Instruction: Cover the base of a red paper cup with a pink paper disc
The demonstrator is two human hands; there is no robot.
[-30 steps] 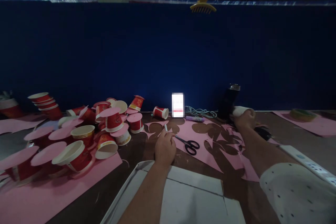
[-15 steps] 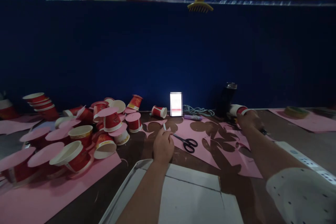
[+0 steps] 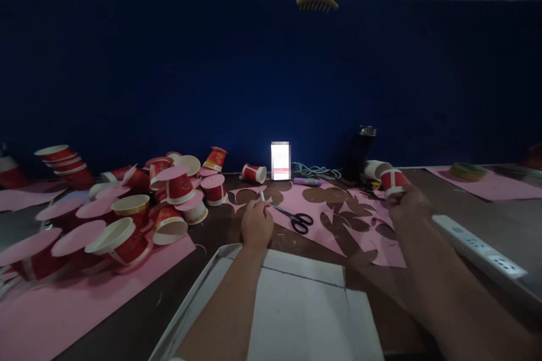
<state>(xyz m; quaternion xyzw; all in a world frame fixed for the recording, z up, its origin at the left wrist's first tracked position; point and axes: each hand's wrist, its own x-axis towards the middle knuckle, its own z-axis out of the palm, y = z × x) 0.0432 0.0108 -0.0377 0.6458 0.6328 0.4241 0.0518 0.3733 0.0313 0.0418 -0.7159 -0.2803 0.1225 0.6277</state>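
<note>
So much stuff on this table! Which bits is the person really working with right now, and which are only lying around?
In use:
- left hand gripping a white pen
- right hand holding a red paper cup
- pink sheet with cut-out holes between the hands

Lying about:
- scissors
- pile of red cups
- dark flask
- power strip
- tape roll
- white cardboard

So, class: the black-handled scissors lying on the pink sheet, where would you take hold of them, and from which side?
Probably by the black handle loops, from the near right. The scissors lie flat on the pink sheet, loops toward the viewer's right, blades pointing far-left toward the left hand, which holds a pen. The right hand holds a red cup.
</note>
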